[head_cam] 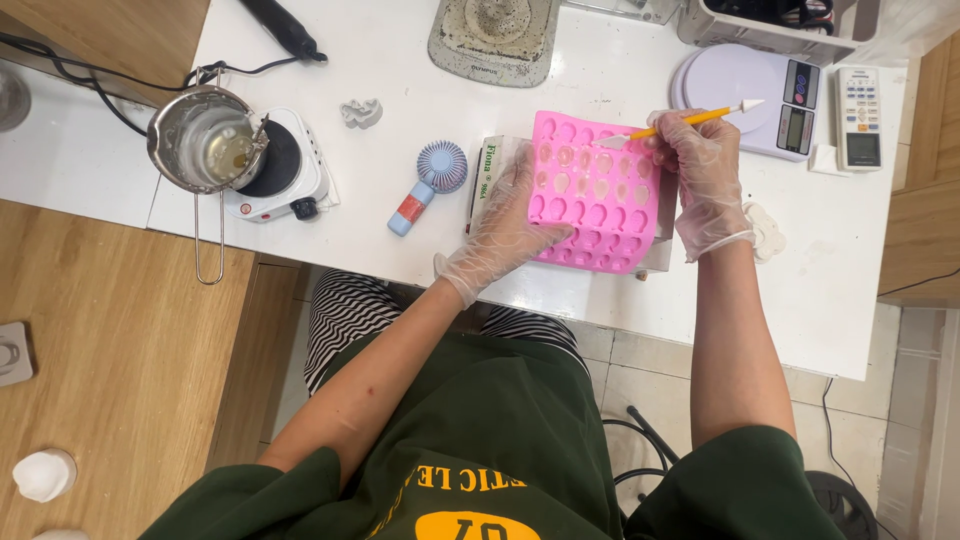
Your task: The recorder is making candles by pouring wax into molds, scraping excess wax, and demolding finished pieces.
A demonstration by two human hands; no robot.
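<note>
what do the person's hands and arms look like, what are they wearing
Both the left hand and the right hand wear thin, clear disposable gloves that wrinkle and end at the wrists. The forearms are bare. Short dark green sleeves of a top with yellow print cover the upper arms.

Pink mould (600,195) at the centre; orange-handled tool (690,120) at one o'clock — white tips; pale-blue fan (430,180) at ten; white table (400,70); striped trousers (345,310) — black and white.

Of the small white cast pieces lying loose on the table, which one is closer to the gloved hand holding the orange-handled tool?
The white piece beside the right hand wrist, right of the pink mould. The other piece lies far off by the small hotplate.
</note>
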